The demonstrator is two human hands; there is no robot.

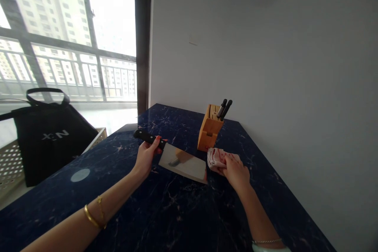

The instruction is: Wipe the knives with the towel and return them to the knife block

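Your left hand is clamping its fingers around the black riveted handle of a broad, rectangular steel-bladed cleaver, close to where the blade begins, probably because gripping there is steadying the wide metal. The blade is stretching away from those fingers towards your right hand, with its broad face turned up and reflecting; whether it is touching the table you cannot tell here. Your right fingers are closing on a folded pink-and-white patterned cloth, apparently keeping its layers bunched as a pad just beyond the blade's far end. Beyond the right fingertips, an upright tan wooden knife block is holding two black-handled knives, their handles leaning outward, seemingly for easy grasping.

Beneath both hands, a dark blue marble-patterned table is spreading out. Left of your left fingers, a flat pale disc is lying on it; farther out, a black fabric bag is resting by a beige perforated basket. Bright windows are lighting that side, while a plain grey-white wall is rising beyond your right hand.
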